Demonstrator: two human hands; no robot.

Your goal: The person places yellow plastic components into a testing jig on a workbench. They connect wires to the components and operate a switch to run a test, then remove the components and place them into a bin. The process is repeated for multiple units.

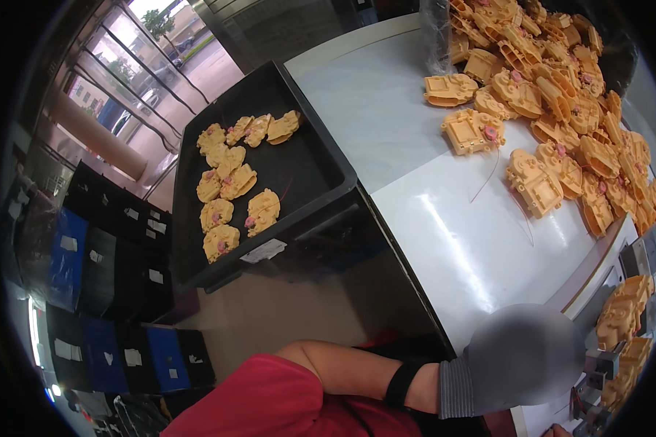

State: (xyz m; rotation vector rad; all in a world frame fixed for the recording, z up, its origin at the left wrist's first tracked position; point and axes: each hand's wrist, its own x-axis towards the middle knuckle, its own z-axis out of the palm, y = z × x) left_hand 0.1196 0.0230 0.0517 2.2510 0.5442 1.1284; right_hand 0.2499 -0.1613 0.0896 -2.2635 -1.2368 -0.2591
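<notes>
My left hand [525, 357], in a grey glove, is a smooth blur over the white table's near edge, so its fingers and anything in them cannot be made out. A little to its right, yellow-orange plastic housings [624, 309] sit in a metal fixture [598, 364]. At the bottom edge shows a small bit of bare fingers, apparently my right hand [557, 431], beside the fixture; the rest lies out of frame. Farther up the table, a big heap of the same housings [554, 80] is piled, some with pink parts and thin red wires.
Left of the white table [444, 247] stands a deep black tray [306, 175] with several housings [229, 167] lying in it. Black and blue bins [95, 269] with paper labels are stacked at the far left. Clear plastic wrap [435, 36] hangs by the heap.
</notes>
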